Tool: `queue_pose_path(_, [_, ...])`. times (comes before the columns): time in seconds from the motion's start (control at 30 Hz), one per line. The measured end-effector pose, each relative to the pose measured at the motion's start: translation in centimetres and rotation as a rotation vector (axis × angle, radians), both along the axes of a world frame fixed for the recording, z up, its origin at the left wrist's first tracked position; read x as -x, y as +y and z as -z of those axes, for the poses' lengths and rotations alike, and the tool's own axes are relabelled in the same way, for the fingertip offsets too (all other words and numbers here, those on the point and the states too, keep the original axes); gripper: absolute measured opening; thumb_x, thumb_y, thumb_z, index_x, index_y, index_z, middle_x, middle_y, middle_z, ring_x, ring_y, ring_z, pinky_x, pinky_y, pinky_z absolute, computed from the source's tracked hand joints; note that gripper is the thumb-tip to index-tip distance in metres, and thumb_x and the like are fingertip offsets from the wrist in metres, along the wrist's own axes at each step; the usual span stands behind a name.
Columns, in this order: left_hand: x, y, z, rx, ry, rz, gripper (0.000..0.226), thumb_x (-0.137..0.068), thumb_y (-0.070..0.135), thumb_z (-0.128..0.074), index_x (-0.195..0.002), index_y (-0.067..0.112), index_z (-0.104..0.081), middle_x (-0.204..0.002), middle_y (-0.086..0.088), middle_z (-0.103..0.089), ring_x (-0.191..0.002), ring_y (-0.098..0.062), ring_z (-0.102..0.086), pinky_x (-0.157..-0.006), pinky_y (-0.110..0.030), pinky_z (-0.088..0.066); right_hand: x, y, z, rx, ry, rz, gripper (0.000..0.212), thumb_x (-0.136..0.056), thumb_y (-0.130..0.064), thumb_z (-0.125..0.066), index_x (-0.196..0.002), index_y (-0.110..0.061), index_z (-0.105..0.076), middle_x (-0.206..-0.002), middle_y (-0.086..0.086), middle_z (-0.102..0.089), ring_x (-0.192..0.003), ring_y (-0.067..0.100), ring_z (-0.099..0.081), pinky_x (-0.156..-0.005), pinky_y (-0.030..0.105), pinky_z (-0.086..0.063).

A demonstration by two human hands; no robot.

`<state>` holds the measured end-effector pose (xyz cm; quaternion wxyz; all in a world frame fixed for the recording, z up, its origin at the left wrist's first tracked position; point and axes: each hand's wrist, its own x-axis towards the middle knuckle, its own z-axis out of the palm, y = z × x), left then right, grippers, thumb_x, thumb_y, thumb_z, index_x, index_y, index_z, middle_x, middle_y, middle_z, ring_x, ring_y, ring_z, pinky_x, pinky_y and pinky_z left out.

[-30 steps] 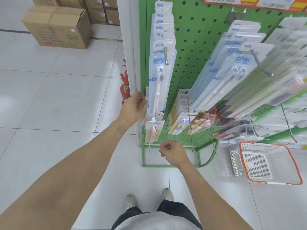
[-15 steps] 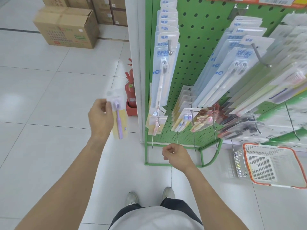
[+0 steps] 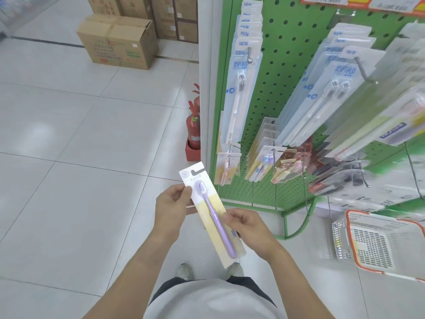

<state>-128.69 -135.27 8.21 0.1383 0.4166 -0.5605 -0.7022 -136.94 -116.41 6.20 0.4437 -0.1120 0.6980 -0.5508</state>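
A purple toothbrush in a white and yellow card pack is held in front of my body over the floor, its hanging slot pointing up and away. My left hand pinches the pack's upper left edge. My right hand grips its right edge near the middle. To the right stands the green pegboard rack, with several packs of toothbrushes hanging on metal hooks.
A white and orange shopping basket sits on the floor at the right, below the rack. A red fire extinguisher stands by the white post. Cardboard boxes are stacked on the tiled floor at the back left.
My left hand pulled the purple toothbrush pack off the rack's left hook and brought it down in front of me. My right hand rose from the rack's foot and took hold of the pack's right edge.
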Motion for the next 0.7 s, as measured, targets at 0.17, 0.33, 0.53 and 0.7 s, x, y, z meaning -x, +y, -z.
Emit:
queue_pose_path(0.17, [-0.3, 1.2, -1.1, -0.063, 0.060, 0.088, 0.019, -0.103, 0.007, -0.053, -0.108, -0.004, -0.068, -0.103, -0.019, -0.075, -0.086, -0.032, -0.072, -0.073, -0.039, -0.062, -1.0, 1.8, -0.9, 0.148, -0.078, 0.037, 0.019, -0.093, -0.010, -0.070, -0.110, -0.002, -0.071, -0.102, 0.019, -0.076, -0.074, 0.017, -0.065, -0.069, 0.028, -0.048])
queue_pose_path(0.33, [-0.2, 2.2, -2.6, -0.192, 0.135, 0.194, 0.026, -0.104, 0.016, -0.051, -0.107, -0.001, -0.070, -0.101, -0.013, -0.077, -0.087, -0.024, -0.073, -0.079, -0.036, -0.060, -1.7, 2.6, -1.6, 0.224, -0.155, 0.058, 0.024, -0.087, -0.016, -0.078, -0.108, -0.005, -0.074, -0.105, 0.021, -0.076, -0.091, 0.027, -0.071, -0.080, 0.034, -0.055])
queue_pose_path(0.53, [-0.6, 2.4, -3.4, -0.186, 0.143, 0.205, 0.031, -0.102, 0.021, -0.054, -0.108, -0.005, -0.071, -0.106, -0.020, -0.076, -0.092, -0.029, -0.074, -0.087, -0.043, -0.060, -2.0, 2.9, -2.1, 0.226, -0.186, 0.061, 0.030, -0.083, -0.022, -0.077, -0.107, -0.006, -0.073, -0.104, 0.022, -0.075, -0.090, 0.030, -0.069, -0.076, 0.038, -0.052])
queue_pose_path(0.7, [-1.2, 2.3, -3.4, -0.168, 0.129, 0.209, 0.031, -0.102, 0.020, -0.055, -0.114, -0.005, -0.070, -0.110, -0.020, -0.075, -0.102, -0.036, -0.073, -0.094, -0.045, -0.057, -2.3, 2.7, -2.3, 0.221, -0.194, 0.064, 0.030, -0.080, -0.026, -0.080, -0.105, -0.010, -0.075, -0.102, 0.020, -0.076, -0.085, 0.028, -0.068, -0.069, 0.033, -0.050])
